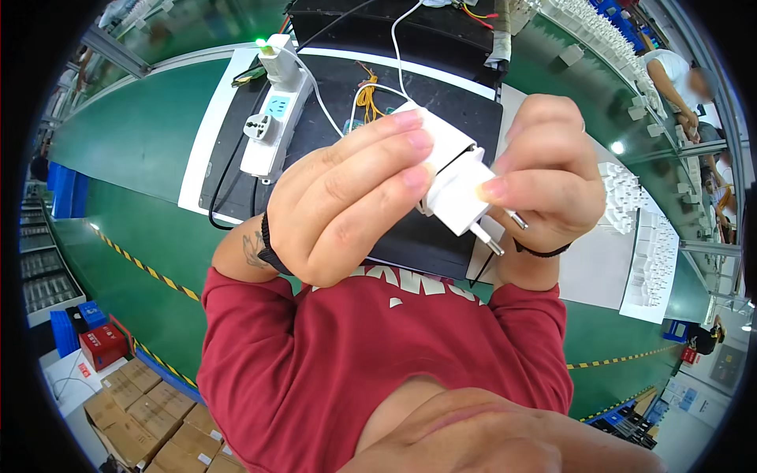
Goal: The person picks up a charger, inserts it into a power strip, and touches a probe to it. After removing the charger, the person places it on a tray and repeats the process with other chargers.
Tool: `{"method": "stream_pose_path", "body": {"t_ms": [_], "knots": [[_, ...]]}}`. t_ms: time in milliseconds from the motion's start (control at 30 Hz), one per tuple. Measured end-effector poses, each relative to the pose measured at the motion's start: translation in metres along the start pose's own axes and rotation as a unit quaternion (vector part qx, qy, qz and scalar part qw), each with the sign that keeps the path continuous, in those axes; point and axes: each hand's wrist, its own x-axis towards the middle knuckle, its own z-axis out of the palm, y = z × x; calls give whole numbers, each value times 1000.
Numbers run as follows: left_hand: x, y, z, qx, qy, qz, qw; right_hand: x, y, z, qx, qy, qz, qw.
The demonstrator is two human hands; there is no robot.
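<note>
My left hand (347, 197) is closed around a white charger block (443, 132), with its fingers across the side. A white plug head (457, 201) with two round metal pins sits at the block's lower end, and a dark line shows between the two pieces. The pins point down and to the right. My right hand (556, 177) pinches the plug head between thumb and fingers; some of those fingertips are hidden behind it. From near the block's top a thin white cable (397, 51) runs upward. Both hands are raised above a black mat (315, 71).
On the mat's left lies a white power strip (272, 146) with plugs in it and a green light (260, 42) at its far end. Yellow wires (367, 98) lie beyond my left hand. Rows of white plug parts (650, 268) stand at right. Another person (670, 79) is at the far right.
</note>
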Motion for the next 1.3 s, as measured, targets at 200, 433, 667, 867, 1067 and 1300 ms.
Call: {"method": "stream_pose_path", "body": {"t_ms": [200, 433, 667, 867, 1067, 1300], "knots": [[1, 1, -1, -10, -6, -4, 1000, 1, 0, 1, 34, -2, 5, 999], [0, 2, -1, -1, 1, 3, 1000, 4, -3, 1, 64, -27, 36, 997], [0, 2, 0, 2, 4, -6, 1000, 5, -9, 1, 20, -14, 49, 999], [0, 4, 0, -2, 3, -3, 1000, 6, -9, 0, 30, -12, 49, 998], [2, 6, 1, -4, 1, -7, 1000, 6, -10, -2, 38, -27, 50, 998], [1, 6, 1, -8, -1, -10, 1000, 6, -11, -2, 34, -25, 46, 998]]}}
